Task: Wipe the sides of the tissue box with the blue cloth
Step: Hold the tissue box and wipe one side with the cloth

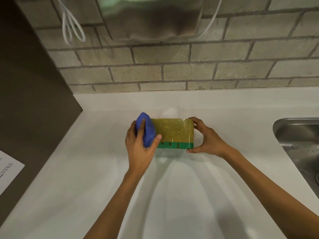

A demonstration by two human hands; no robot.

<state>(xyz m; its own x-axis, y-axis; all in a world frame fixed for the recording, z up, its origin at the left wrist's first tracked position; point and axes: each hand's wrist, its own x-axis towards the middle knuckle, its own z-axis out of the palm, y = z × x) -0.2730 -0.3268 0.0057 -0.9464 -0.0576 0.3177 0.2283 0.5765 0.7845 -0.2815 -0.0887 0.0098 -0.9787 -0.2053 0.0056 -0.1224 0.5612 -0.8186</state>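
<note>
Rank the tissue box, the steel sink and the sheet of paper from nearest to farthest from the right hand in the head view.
From the right hand:
1. Tissue box, touching it, gripped at its right end.
2. Steel sink, off to the right, set into the counter.
3. Sheet of paper, far left at the frame edge, beyond the left hand holding the blue cloth.

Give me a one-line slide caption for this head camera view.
Left hand presses blue cloth against tissue box end while right hand steadies it on white counter.
</note>
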